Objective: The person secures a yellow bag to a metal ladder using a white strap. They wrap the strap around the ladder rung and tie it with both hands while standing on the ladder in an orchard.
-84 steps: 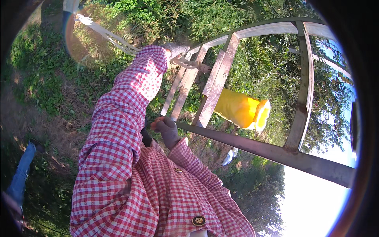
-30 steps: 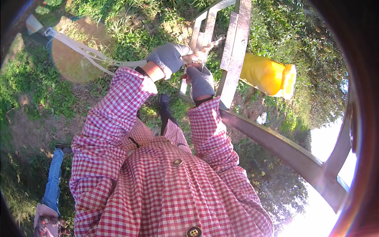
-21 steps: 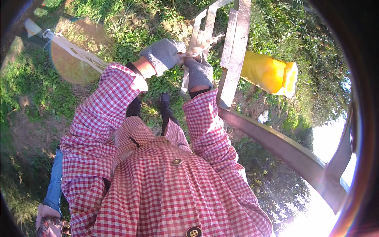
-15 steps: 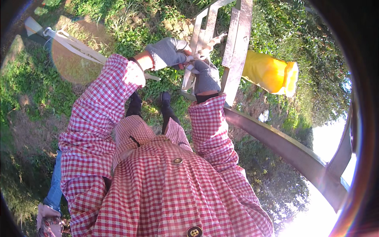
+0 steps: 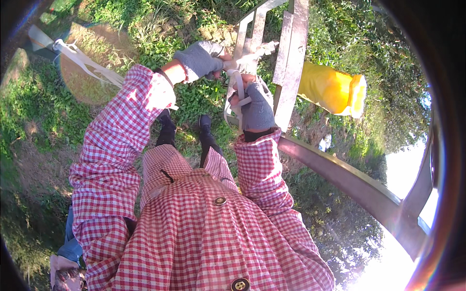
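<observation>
My left hand [image 5: 200,61], in a grey fingerless glove, pinches the bunched end of a white cloth strip [image 5: 240,83]. Close on its right, my right hand [image 5: 258,107], gloved the same way, has its fingers curled round a loop of that strip. The strip's twisted, knotted part [image 5: 257,54] reaches up and right toward a pale metal frame [image 5: 292,53] with slanting bars. Whether it is wound round a bar is hidden by my hands. Both my forearms wear red-and-white checked sleeves.
A yellow cylinder-like thing [image 5: 326,88] sticks out right of the frame. A long metal bar [image 5: 340,170] runs down to the lower right. At upper left, another white strip [image 5: 90,62] is tied to a post [image 5: 40,38]. Grass [image 5: 160,34] covers the ground. Someone's blue-clad leg shows at lower left.
My right hand has moved down slightly and turned, and a wider loop of the strip now shows over its fingers. My left hand has shifted slightly left, apart from the right.
</observation>
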A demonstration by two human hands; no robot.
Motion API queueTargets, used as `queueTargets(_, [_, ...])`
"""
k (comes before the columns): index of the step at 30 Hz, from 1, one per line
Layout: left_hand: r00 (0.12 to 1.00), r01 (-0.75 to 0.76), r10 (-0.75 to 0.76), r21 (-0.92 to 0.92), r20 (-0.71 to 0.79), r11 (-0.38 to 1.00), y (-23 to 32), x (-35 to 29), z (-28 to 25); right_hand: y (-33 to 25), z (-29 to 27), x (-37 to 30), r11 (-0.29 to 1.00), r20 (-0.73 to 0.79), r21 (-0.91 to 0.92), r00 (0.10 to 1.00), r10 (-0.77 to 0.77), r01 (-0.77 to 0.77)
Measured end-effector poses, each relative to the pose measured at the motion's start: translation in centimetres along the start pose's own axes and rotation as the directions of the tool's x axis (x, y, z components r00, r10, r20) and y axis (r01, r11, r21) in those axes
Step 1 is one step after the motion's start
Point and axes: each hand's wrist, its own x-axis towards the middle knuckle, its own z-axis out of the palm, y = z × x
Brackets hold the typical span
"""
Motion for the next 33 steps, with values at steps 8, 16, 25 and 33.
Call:
queueTargets(8, [0.992,0.080,0.038,-0.848,0.118,0.524,-1.7,0.2,-0.3,-0.2,0.4,0.6,0.765,-0.220,-0.620,0.896,-0.386,0.177])
queueTargets(16, [0.992,-0.069,0.022,-0.384,-0.126,0.921,0.2,-1.0,-0.1,-4.9,7.5,-1.5,0.145,0.285,-0.790,0.565,-0.774,0.596])
queueTargets(25, [0.929,-0.231,0.250,0.099,-0.274,0.968,0.8,-1.4,0.4,-2.8,5.1,1.8,-0.090,0.501,-0.848,0.735,-0.457,0.522])
queueTargets(33, [0.966,-0.091,-0.112,-0.709,-0.234,0.699,1.1,-1.2,1.5,-1.0,3.5,3.0,0.168,0.297,-0.852,0.722,-0.625,0.496])
